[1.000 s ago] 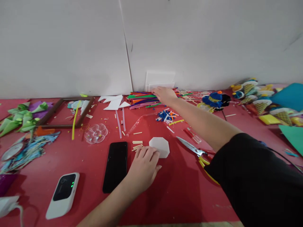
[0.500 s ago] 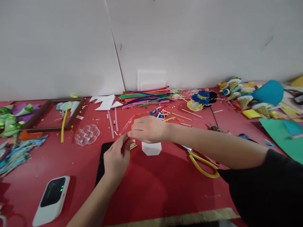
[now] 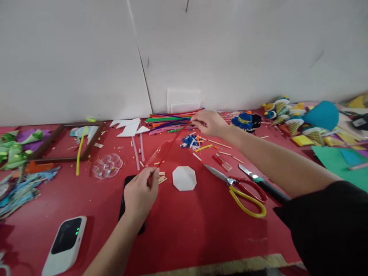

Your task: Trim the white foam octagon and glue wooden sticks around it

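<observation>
Left hand [image 3: 140, 193] and right hand [image 3: 209, 123] hold a red strip [image 3: 171, 146] slanting away rightward.

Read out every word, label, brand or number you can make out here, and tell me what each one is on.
No text reads clearly.
White device, on its dark panel: a faint mark, too blurred to read.
Black object at the right edge: a pale label, too small to read.
</observation>
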Tool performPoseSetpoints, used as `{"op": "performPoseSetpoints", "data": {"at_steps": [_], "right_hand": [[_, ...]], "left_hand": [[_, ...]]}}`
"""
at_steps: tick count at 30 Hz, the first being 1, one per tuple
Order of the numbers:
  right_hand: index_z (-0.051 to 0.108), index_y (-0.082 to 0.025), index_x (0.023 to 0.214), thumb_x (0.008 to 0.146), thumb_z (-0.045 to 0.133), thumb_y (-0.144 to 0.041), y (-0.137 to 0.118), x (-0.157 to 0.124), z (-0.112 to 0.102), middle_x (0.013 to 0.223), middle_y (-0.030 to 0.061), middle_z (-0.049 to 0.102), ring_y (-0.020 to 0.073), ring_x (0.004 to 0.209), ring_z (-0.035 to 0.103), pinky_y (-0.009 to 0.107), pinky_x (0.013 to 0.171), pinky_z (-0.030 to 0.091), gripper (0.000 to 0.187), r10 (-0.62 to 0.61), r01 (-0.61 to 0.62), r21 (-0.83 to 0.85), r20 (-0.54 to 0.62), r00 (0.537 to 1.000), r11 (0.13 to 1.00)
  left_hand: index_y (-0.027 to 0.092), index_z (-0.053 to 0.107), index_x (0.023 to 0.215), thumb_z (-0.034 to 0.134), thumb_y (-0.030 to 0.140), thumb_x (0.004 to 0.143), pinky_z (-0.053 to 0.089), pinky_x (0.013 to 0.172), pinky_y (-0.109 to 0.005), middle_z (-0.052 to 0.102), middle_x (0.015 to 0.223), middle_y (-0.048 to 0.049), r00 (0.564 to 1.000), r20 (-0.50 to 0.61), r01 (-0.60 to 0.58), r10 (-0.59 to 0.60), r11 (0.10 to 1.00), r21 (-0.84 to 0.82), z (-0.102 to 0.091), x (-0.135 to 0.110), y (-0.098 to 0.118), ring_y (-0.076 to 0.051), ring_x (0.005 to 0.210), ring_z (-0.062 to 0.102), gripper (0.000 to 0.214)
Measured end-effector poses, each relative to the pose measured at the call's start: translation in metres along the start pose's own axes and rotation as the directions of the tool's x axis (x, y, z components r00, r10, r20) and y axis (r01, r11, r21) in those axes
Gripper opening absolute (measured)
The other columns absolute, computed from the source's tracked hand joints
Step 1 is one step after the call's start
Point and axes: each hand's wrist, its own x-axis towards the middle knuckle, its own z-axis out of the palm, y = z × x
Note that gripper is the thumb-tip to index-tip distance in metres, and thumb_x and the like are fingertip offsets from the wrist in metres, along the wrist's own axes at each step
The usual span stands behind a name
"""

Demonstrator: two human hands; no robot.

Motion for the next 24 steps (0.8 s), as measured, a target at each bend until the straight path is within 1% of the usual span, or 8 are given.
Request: {"op": "performPoseSetpoints", "data": {"at_steps": [5, 9, 13, 17, 19, 20, 22, 24], "right_hand": [[0.069, -0.010, 0.117, 0.099, 0.040, -0.018, 0.017, 0.014, 0.020, 0.116, 0.0151, 0.072, 0.0249, 0.109, 0.064, 0.036, 0.098, 0.047, 0.035, 0.189, -0.186, -0.062, 0.055, 0.980, 0.981], [0.066, -0.016, 0.121, 0.101, 0.054, -0.029, 0.019, 0.022, 0.049, 0.124, 0.0102, 0.068, 0.0231, 0.112, 0.064, 0.043, 0.099, 0.052, 0.027, 0.272, -0.254, -0.116, 0.179, 0.946, 0.960], [0.061, -0.018, 0.128, 0.097, 0.064, -0.039, 0.021, 0.026, 0.064, 0.130, 0.0102, 0.063, 0.0235, 0.110, 0.065, 0.045, 0.092, 0.057, 0.037, 0.333, -0.284, -0.194, 0.305, 0.892, 0.939], [0.061, -0.019, 0.128, 0.097, 0.064, -0.038, 0.017, 0.029, 0.063, 0.130, 0.0103, 0.063, 0.0237, 0.111, 0.065, 0.045, 0.092, 0.057, 0.037, 0.358, -0.281, -0.250, 0.353, 0.865, 0.927], [0.061, -0.019, 0.128, 0.097, 0.064, -0.038, 0.012, 0.031, 0.059, 0.131, 0.0101, 0.063, 0.0235, 0.111, 0.065, 0.045, 0.093, 0.057, 0.036, 0.363, -0.284, -0.261, 0.336, 0.869, 0.923], [0.061, -0.019, 0.128, 0.097, 0.063, -0.038, 0.008, 0.031, 0.057, 0.131, 0.0100, 0.062, 0.0234, 0.111, 0.065, 0.045, 0.093, 0.057, 0.036, 0.365, -0.288, -0.262, 0.323, 0.873, 0.921], [0.061, -0.019, 0.128, 0.098, 0.063, -0.039, 0.001, 0.033, 0.053, 0.130, 0.0095, 0.063, 0.0230, 0.111, 0.065, 0.046, 0.093, 0.057, 0.036, 0.372, -0.300, -0.264, 0.293, 0.881, 0.917], [0.065, -0.017, 0.123, 0.099, 0.060, -0.036, -0.009, 0.035, 0.048, 0.128, 0.0122, 0.065, 0.0260, 0.113, 0.065, 0.048, 0.099, 0.054, 0.031, 0.381, -0.313, -0.266, 0.261, 0.887, 0.912]], "left_hand": [[0.022, 0.072, 0.094, 0.048, 0.034, 0.099, 0.048, 0.067, -0.026, 0.077, 0.077, 0.0000, 0.995, -0.016, -0.095, 0.095, 0.994, -0.045, 0.002, -0.002, -0.002, -0.017, 0.071, 0.071, 0.027], [0.023, 0.069, 0.104, 0.042, 0.022, 0.099, 0.052, 0.079, -0.033, 0.078, 0.079, 0.0002, 0.985, 0.015, -0.172, 0.174, 0.982, -0.075, 0.004, -0.002, -0.003, -0.019, 0.077, 0.071, 0.028], [0.023, 0.063, 0.094, 0.039, 0.020, 0.098, 0.046, 0.105, -0.046, 0.071, 0.065, 0.0033, 0.979, 0.058, -0.189, 0.194, 0.979, -0.077, 0.003, -0.002, 0.001, -0.020, 0.069, 0.068, 0.025], [0.024, 0.058, 0.085, 0.036, 0.021, 0.099, 0.039, 0.113, -0.053, 0.066, 0.059, 0.0052, 0.986, 0.114, -0.116, 0.123, 0.991, -0.068, 0.002, -0.002, 0.004, -0.019, 0.061, 0.066, 0.027], [0.024, 0.058, 0.080, 0.036, 0.023, 0.100, 0.040, 0.111, -0.052, 0.065, 0.056, 0.0058, 0.983, 0.151, -0.092, 0.102, 0.993, -0.070, 0.002, -0.003, 0.003, -0.018, 0.059, 0.065, 0.029], [0.024, 0.058, 0.076, 0.038, 0.027, 0.100, 0.045, 0.106, -0.049, 0.064, 0.054, 0.0056, 0.981, 0.167, -0.090, 0.099, 0.994, -0.065, 0.002, -0.003, 0.003, -0.018, 0.058, 0.065, 0.031], [0.025, 0.056, 0.065, 0.044, 0.037, 0.100, 0.054, 0.082, -0.039, 0.060, 0.050, 0.0038, 0.977, 0.191, -0.091, 0.099, 0.995, -0.048, 0.004, -0.004, 0.001, -0.018, 0.054, 0.062, 0.039], [0.024, 0.056, 0.062, 0.048, 0.043, 0.099, 0.051, 0.061, -0.031, 0.061, 0.053, 0.0013, 0.975, 0.197, -0.094, 0.099, 0.995, -0.038, 0.006, -0.006, -0.001, -0.018, 0.054, 0.061, 0.043]]}}
